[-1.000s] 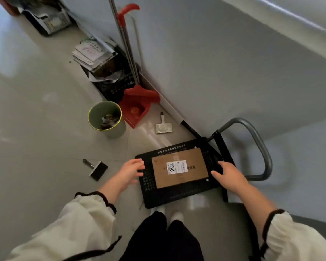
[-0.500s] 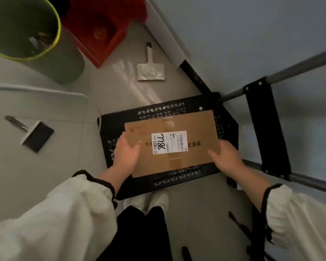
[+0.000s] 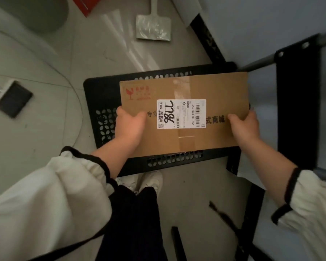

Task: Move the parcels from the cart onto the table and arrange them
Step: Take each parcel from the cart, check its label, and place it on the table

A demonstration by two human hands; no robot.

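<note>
A flat brown cardboard parcel (image 3: 196,87) with a white shipping label lies over the black perforated cart deck (image 3: 100,102). My left hand (image 3: 130,127) grips the parcel's left near edge, thumb on top. On the right near edge my right hand (image 3: 243,127) holds it the same way. Whether the parcel rests on the deck or is held just above it cannot be told. The cart's grey handle bar and black bracket (image 3: 297,91) rise at the right.
A grey wall stands behind the cart. On the floor lie a metal scraper (image 3: 153,25) beyond the cart and a small brush (image 3: 12,97) at left. A green bin (image 3: 32,14) and a red dustpan corner (image 3: 85,4) sit at the top left. My feet (image 3: 145,180) are just before the deck.
My hands went from hovering beside the parcel to gripping both its ends. The view has dropped much closer to the cart.
</note>
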